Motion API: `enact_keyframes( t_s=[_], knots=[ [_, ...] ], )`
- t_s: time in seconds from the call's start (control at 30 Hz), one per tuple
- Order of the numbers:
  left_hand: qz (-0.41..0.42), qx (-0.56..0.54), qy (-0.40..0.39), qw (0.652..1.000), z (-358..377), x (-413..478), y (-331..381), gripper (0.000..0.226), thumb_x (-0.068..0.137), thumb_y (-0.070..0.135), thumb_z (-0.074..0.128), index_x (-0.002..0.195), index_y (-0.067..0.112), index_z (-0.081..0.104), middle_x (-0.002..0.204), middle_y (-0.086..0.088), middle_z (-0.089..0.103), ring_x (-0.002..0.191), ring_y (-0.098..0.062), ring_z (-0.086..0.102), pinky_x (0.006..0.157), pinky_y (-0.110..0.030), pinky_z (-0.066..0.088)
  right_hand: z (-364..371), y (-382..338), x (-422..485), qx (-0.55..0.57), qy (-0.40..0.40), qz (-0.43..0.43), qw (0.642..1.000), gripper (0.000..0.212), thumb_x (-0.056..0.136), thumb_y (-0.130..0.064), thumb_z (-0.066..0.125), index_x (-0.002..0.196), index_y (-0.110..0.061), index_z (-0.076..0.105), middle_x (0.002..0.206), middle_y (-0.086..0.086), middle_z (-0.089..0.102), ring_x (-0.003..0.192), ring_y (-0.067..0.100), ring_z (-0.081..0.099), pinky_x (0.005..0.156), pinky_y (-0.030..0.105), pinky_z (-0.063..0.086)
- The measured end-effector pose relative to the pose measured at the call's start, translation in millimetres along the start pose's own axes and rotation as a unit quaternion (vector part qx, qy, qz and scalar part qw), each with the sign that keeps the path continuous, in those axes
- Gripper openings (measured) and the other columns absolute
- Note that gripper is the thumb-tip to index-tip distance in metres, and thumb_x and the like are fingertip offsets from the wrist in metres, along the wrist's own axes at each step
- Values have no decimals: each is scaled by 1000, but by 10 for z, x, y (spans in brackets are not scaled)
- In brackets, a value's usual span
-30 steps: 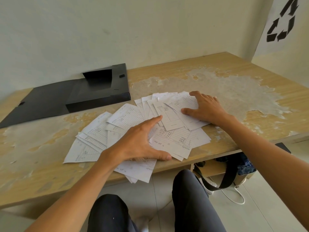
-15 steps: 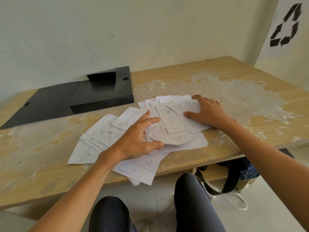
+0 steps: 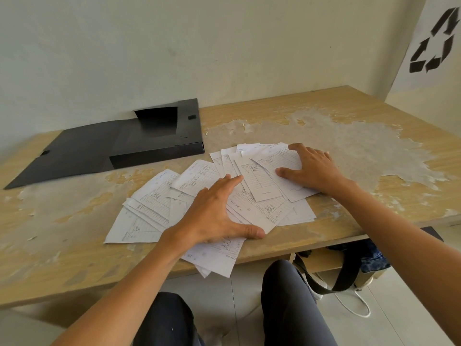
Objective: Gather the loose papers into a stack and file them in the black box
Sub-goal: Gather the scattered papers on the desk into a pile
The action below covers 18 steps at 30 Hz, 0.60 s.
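Note:
Several white printed papers (image 3: 159, 196) lie fanned across the front of the wooden table (image 3: 349, 116), some hanging over its near edge. My left hand (image 3: 214, 213) lies flat on the middle of the spread, fingers apart, thumb pointing right. My right hand (image 3: 311, 168) presses flat on the sheets at the right end. Neither hand grips a sheet. The black box (image 3: 154, 136) lies open at the back left, its lid flap spread out to the left, nothing visible inside.
A wall runs right behind the table. The tabletop surface is worn and peeling. Under the table at the right are a shelf, a dark bag with a strap (image 3: 349, 268) and a white cable (image 3: 349, 303). My knees sit below the front edge.
My left hand slid right and forward, pushing the papers closer together under the right hand, then spread flat again. The right hand has stayed pressed on the right end.

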<state>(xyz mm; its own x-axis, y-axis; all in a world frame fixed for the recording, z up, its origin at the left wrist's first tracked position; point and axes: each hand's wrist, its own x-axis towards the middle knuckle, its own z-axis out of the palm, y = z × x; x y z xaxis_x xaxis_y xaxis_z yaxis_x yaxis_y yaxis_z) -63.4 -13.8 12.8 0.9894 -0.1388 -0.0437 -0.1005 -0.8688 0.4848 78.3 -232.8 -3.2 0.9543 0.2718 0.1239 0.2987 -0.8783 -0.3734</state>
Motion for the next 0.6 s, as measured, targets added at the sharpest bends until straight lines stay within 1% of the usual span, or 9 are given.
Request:
enact_keyframes(
  t_s=[0.07,0.1,0.2,0.3,0.4,0.5,0.53,0.6],
  knots=[
    [-3,-31,-2,1000,-39,19,-46,123,46,72,77,148,36,18,159,6,19,145,-14,20,118,-44,21,3,7,0,3,1,-1,1000,78,81,-62,55,143,-22,31,148,8,42,137,32,34,115,54,16],
    [-3,-40,-2,999,-52,26,-61,121,47,71,78,148,37,20,159,7,21,144,-13,22,118,-43,23,5,9,3,3,1,-1,1000,78,81,-62,55,143,-22,32,148,8,42,137,32,35,114,54,16],
    [-8,-52,-1,999,-62,32,-68,108,57,62,78,147,36,24,159,8,19,145,-11,19,118,-36,20,11,1,8,-1,3,-6,1000,78,80,-63,55,142,-22,32,147,9,43,135,32,37,113,53,21],
    [-17,-85,11,996,-42,45,-92,96,66,49,79,146,36,27,160,7,14,145,-14,19,118,-40,19,16,-18,3,3,0,-11,1000,78,80,-62,56,142,-23,32,147,9,43,135,33,36,113,52,22],
    [-26,-87,36,995,-64,43,-117,95,66,44,81,145,33,30,160,4,13,146,-15,17,116,-36,14,13,-69,-8,4,-10,-26,1000,79,80,-61,58,143,-23,30,147,8,42,135,32,37,112,49,26],
    [-22,-86,78,993,-89,32,-110,90,68,38,81,144,28,34,160,2,15,146,-17,17,116,-38,18,4,-127,9,-13,-6,-7,1000,82,77,-65,58,143,-24,29,144,7,46,131,31,42,106,50,29],
    [-23,-83,97,992,-84,22,-104,87,70,38,80,143,27,36,159,2,16,146,-17,17,116,-38,19,2,-148,17,-22,-3,9,1000,84,76,-68,56,142,-24,30,142,7,48,129,31,43,104,50,29],
    [-29,-42,135,989,-60,0,-111,80,74,45,75,142,28,38,160,2,16,146,-18,15,116,-39,17,25,-180,20,-42,-1,25,999,87,74,-74,52,141,-23,31,140,7,50,128,31,43,103,51,29]
  ],
)
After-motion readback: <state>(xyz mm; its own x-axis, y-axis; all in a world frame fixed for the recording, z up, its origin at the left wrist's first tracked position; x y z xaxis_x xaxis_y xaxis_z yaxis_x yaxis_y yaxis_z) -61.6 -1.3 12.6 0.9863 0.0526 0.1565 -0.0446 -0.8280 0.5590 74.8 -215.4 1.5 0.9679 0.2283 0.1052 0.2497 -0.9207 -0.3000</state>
